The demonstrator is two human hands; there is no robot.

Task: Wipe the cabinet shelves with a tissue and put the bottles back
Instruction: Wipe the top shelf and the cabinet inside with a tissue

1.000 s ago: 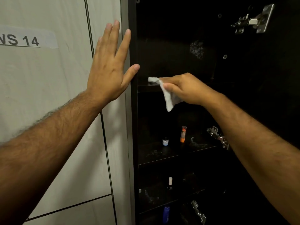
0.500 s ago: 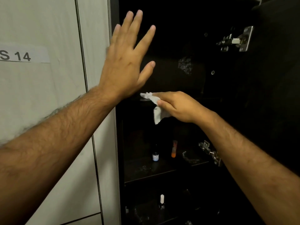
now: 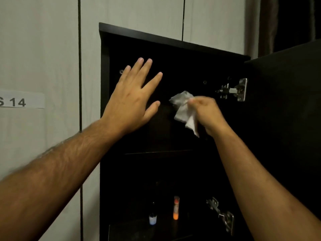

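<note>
Wiping step: right hand [image 3: 207, 115] pinches a crumpled white tissue [image 3: 185, 111] inside the dark cabinet's [image 3: 173, 40] top compartment.
Left hand: left hand [image 3: 133, 101] flat, fingers spread, near the cabinet's left edge.
Bottles: small bottle [image 3: 152, 218] and orange tube [image 3: 176, 207] upright on a lower shelf.
Next: likely press tissue down onto the shelf board [image 3: 158, 151].

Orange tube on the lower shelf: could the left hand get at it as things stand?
Probably yes. The left hand is open and holds nothing, and the orange tube stands unblocked at the shelf front.
</note>
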